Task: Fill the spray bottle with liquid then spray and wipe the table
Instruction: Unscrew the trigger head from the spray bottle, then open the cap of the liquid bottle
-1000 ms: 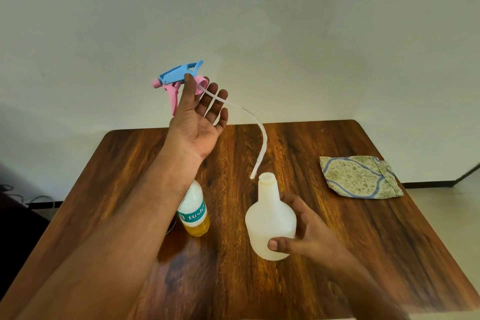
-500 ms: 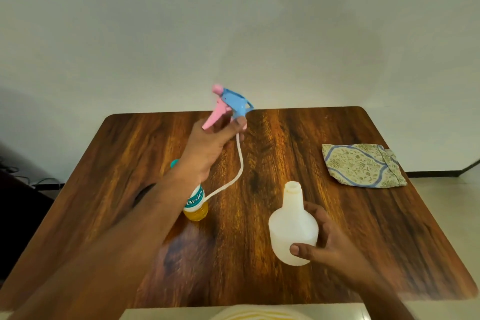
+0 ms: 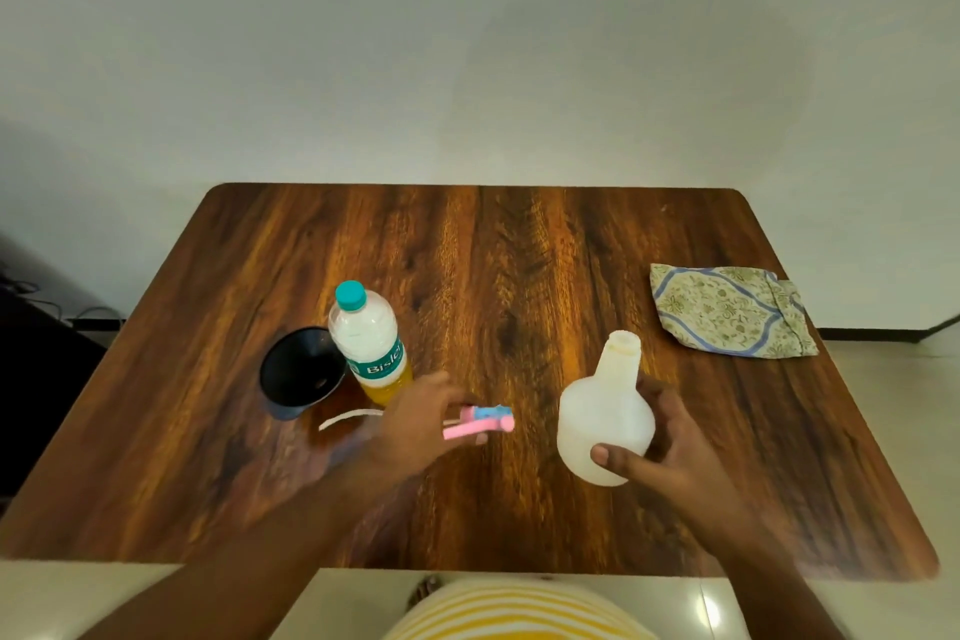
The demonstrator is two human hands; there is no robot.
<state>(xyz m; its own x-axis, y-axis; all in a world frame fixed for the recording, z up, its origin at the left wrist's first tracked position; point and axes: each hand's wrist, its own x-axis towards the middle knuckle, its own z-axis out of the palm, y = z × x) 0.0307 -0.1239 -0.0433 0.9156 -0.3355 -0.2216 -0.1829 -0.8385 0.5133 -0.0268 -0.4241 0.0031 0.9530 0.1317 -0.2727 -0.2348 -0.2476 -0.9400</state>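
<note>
My right hand (image 3: 660, 447) grips the white, uncapped spray bottle (image 3: 602, 421), which stands upright on the wooden table (image 3: 519, 276). Low over the table, left of that bottle, my left hand (image 3: 415, 421) holds the pink and blue spray head (image 3: 480, 421). Its white tube (image 3: 345, 417) trails leftward on the wood. A clear water bottle (image 3: 369, 343) with a teal cap and yellow liquid at its bottom stands further left. A black funnel (image 3: 301, 372) lies on its side beside it. A folded patterned cloth (image 3: 727, 309) lies at the right.
A pale wall rises behind the table's far edge. Cables lie on the dark floor at the far left. The table's near edge is close to my body, and light floor tiles show beyond its right side.
My left hand has brought the spray head down from high above the table to just over the surface beside the white bottle. The funnel and water bottle are now uncovered.
</note>
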